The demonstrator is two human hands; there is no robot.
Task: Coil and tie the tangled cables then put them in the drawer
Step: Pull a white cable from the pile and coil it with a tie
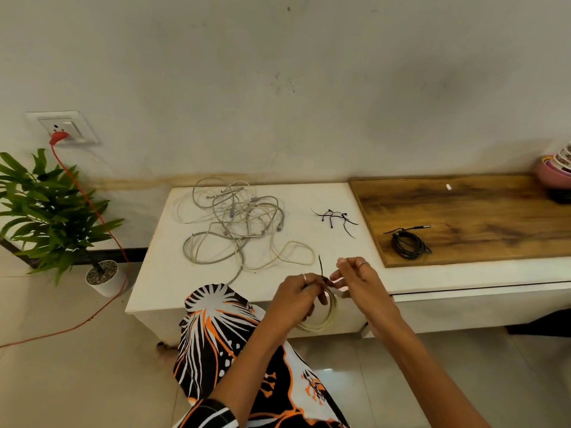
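Both hands work just in front of the white worktop (216,282) edge. Left hand (296,295) grips a coiled pale cable (327,319), fingers curled round the top of the loop, which hangs below the hand against the cabinet front. A thin black tie (320,267) sticks up from the left-hand grip. Right hand (355,276) pinches at the tie's other end just beside the left fingers; thumb and forefinger together, other fingers loosely spread. A ring shows on each hand.

On the worktop behind: a tangled heap of pale cables (238,220), one strand trailing off the front edge. To its right, a small bunch of black ties (335,219). Further right, on the wooden board (479,211), a coiled black cable (406,245), already bundled. Stacked bowls (556,171) at far right. Left: potted plant (55,205) on the floor, red plug (58,137) in a wall socket, orange cord (92,208) running down to the floor.
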